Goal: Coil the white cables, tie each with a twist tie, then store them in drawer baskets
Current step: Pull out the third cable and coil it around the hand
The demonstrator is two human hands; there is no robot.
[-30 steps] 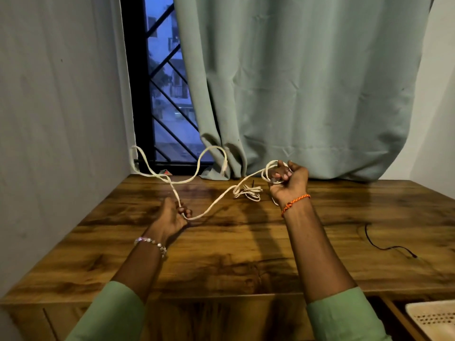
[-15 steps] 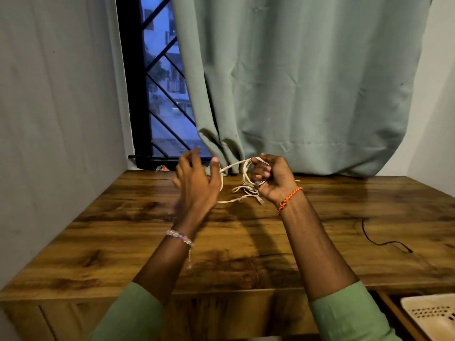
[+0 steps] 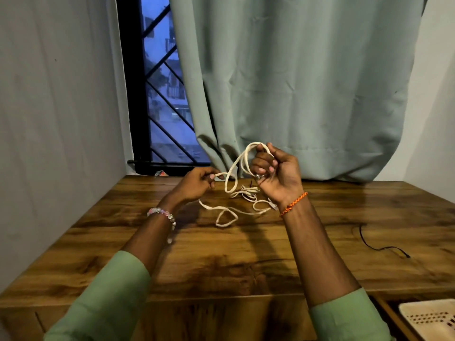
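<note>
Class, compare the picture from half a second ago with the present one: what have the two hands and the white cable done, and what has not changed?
The left hand, open beside the coil before, has drawn back leftward and now pinches the white cable. A slack length has dropped onto the wooden table. The right hand still grips the loops. The black wire and basket lie unmoved.
</note>
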